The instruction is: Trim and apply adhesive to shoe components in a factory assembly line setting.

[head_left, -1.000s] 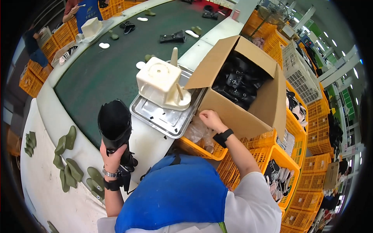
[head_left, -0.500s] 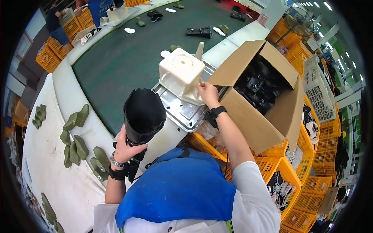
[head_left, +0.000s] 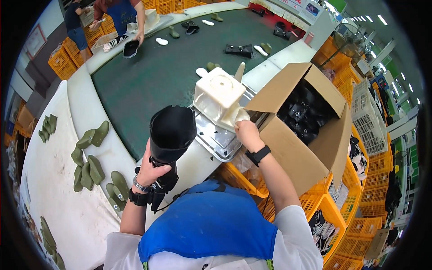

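My left hand (head_left: 150,173) is wrapped round a black boot (head_left: 173,132), its wide shaft opening facing up. Ahead and to the right, a white plastic jug (head_left: 220,92) lies tipped on a metal tray (head_left: 220,137) with dark specks on it. My right hand (head_left: 248,134) is closed at the jug's mouth, its fingertips partly hidden; what they grip I cannot make out. A pale stick-like piece (head_left: 240,72) rises behind the jug.
An open cardboard box (head_left: 288,139) of black boots stands right, above yellow crates (head_left: 330,216). Green shoe lasts (head_left: 92,171) lie left. On the green belt (head_left: 135,94) are shoe parts. Across it, a co-worker's hand (head_left: 140,37) holds a black shoe (head_left: 131,48).
My right hand has gone from pinching a thin pale handle to a closed grip lower at the jug's mouth. A co-worker's hand with a black shoe has come over the belt.
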The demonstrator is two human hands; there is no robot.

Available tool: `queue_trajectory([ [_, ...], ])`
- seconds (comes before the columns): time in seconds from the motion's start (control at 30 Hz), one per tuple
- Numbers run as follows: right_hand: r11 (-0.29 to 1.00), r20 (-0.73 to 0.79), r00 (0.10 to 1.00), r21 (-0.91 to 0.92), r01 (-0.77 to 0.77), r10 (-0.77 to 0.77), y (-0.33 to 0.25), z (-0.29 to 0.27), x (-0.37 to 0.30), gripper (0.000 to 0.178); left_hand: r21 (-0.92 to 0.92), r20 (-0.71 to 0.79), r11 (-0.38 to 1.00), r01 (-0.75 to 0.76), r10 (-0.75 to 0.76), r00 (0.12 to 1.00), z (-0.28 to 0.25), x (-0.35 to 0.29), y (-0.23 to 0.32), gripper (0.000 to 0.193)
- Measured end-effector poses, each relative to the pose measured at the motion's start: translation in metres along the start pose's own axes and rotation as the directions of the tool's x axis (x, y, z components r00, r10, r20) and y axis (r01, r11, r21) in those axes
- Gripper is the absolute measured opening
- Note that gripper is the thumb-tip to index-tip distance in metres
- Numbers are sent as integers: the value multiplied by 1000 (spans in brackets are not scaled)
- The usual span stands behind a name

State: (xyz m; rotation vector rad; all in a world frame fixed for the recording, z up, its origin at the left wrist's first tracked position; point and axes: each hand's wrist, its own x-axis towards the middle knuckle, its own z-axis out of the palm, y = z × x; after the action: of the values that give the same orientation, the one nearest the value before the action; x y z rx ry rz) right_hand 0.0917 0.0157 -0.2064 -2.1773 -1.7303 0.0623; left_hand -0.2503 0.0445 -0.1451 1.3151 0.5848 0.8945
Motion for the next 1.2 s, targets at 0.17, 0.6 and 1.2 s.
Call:
queue_trajectory([
  [0.17, 999, 134, 990, -3, 37, -36, -18, -17, -12, 13, -348, 133, 929, 126, -84, 988, 5, 11, 10, 81],
  [0.6, -40, 84, 960, 996, -76, 268, -60, -114, -5, 20, -282, 648, 858, 429, -160, 745, -19, 25, -21, 87],
  [1.2, 579, -237, 887, 685, 442, -397, -114, -147, -31, 7, -284, 785, 804, 522, -118, 608, -2, 22, -10, 90],
])
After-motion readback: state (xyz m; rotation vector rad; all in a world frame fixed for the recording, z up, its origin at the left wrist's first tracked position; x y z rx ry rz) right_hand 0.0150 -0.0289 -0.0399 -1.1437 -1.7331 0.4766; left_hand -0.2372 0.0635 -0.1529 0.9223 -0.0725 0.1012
